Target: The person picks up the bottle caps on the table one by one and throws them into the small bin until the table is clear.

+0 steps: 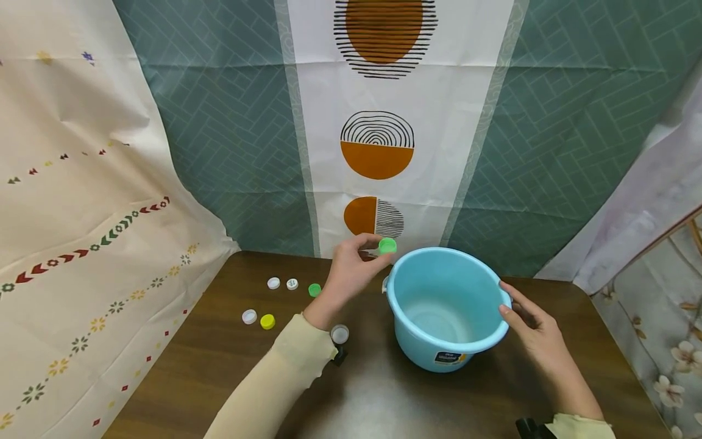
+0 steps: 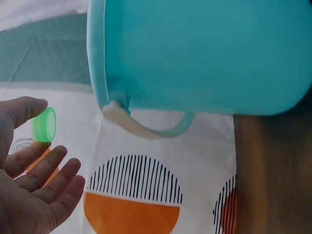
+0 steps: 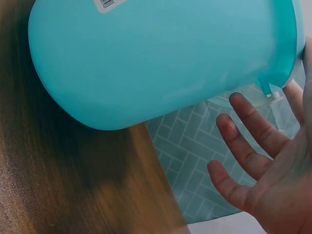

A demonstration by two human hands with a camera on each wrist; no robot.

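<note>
In the head view a light-blue bucket stands on the wooden table, its open top facing up and tilted a little toward me. My left hand holds a green bottle cap between thumb and index finger, just outside the bucket's left rim. The left wrist view shows the same green cap pinched at the fingertips, the other fingers loosely bent and apart from it. At the bucket's right rim, my right hand grips the edge with its thumb and forefinger. Its other fingers are spread beside the wall, in the right wrist view.
Left of the bucket, several caps lie on the table: white caps, a yellow cap, a green cap. A larger pale cap lies by my left wrist. The bucket's handle hangs outside. Patterned cloths surround the table.
</note>
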